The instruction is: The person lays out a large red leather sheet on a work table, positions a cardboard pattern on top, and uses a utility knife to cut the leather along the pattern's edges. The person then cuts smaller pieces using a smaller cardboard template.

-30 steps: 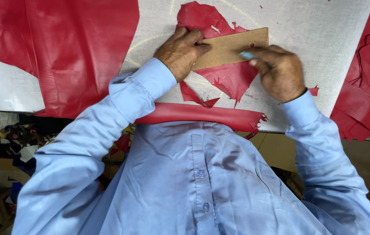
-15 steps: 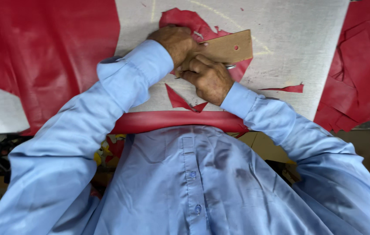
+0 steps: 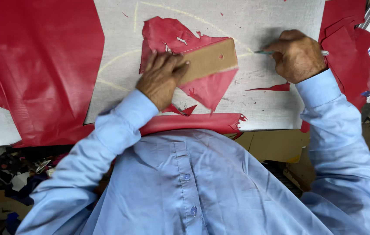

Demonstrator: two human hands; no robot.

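Pressing flat with spread fingers, the left hand [image 3: 162, 79] pins a brown cardboard template [image 3: 209, 61] on a torn red leather piece [image 3: 185, 56] near the middle of the grey cutting board [image 3: 276, 21]. At three o'clock from the template, well apart, the right hand [image 3: 297, 55] is curled tight around a slim pen-like tool [image 3: 264, 52], whose tip points at nine o'clock onto the board; a large red sheet [image 3: 37, 65] lies at nine o'clock

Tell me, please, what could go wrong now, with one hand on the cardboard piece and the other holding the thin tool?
1. The left hand presses only one end of the cardboard template; the free end could pivot on the red leather scrap.
2. The right hand holds the thin tool away from the template, so bringing it back might nudge the edge.
3. The scrap is ragged and small, so the template may overhang it.
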